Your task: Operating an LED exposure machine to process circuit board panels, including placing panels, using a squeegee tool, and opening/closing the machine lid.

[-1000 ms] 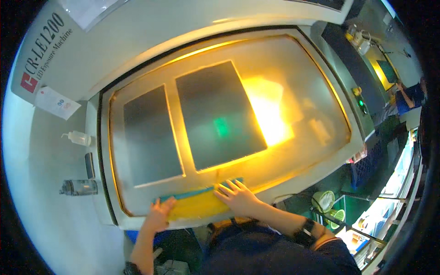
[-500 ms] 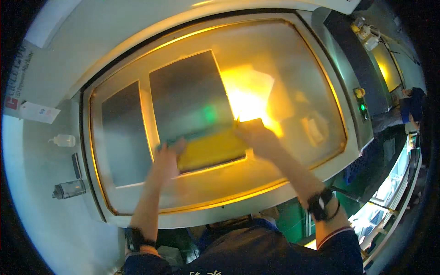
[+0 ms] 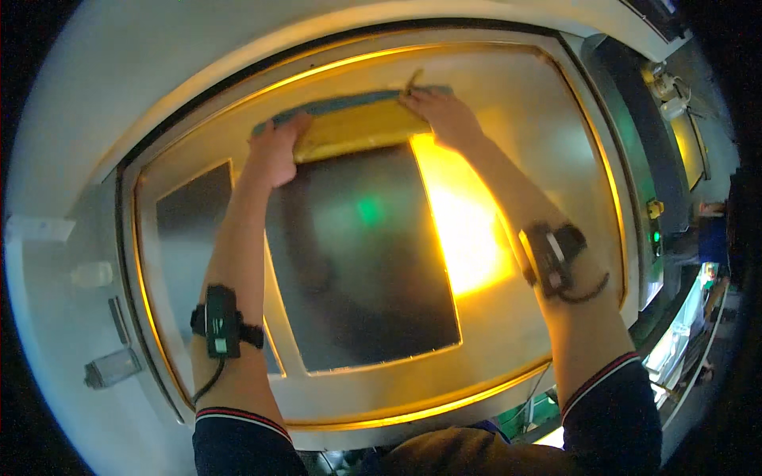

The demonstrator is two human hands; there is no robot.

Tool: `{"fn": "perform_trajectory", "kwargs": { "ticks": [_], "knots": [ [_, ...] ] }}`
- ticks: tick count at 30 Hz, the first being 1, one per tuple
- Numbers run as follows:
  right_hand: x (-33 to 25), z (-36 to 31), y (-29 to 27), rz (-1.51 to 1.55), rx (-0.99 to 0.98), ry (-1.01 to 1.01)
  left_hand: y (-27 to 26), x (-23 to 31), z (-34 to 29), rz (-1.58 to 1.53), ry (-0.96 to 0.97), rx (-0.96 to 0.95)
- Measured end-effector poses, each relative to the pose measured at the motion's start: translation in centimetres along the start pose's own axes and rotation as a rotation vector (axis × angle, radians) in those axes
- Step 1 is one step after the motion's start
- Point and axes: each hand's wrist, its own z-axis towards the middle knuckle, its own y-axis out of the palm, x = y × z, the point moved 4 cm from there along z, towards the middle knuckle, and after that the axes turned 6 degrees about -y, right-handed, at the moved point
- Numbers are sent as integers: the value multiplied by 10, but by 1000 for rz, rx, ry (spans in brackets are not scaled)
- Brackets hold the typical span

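Observation:
Stretched between my two hands is a wide yellow pad (image 3: 357, 131) with a blue-grey strip along its far edge; its exact kind is unclear. My left hand (image 3: 278, 149) grips the left end, and my right hand (image 3: 441, 116) grips the right end. The pad lies at the far edge of a dark rectangular panel (image 3: 365, 278) set in a yellow-lit flat surface (image 3: 516, 333). Whether it touches the panel cannot be made out. A green light spot shows on the panel. My left forearm covers part of a second dark panel (image 3: 190, 214).
A raised pale frame surrounds the surface. On its left stand a blurred white bottle (image 3: 92, 275) and a clear cylindrical container (image 3: 113, 369). A control box with a green light (image 3: 656, 236) is at the right. Another person (image 3: 709, 238) is partly visible beyond it.
Both hands have carried the pad away from me, from the near edge of the dark panel to its far edge. More of the panel shows now. My head view has shifted slightly.

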Motion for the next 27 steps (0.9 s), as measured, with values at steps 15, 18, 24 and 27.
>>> {"fn": "perform_trajectory", "kwargs": {
  "ticks": [15,18,24,27],
  "knots": [
    [-235,-292,-60,463,-299,-250,-2,71,-380,-63,85,-629],
    [-179,-131,-23,196,-132,-278,1,-10,-230,-38,-24,-371],
    [-36,119,-8,102,-15,43,12,-130,46,-163,-40,-9],
    [-9,131,4,61,44,-3,32,-121,73,-76,24,84]
  ]
}}
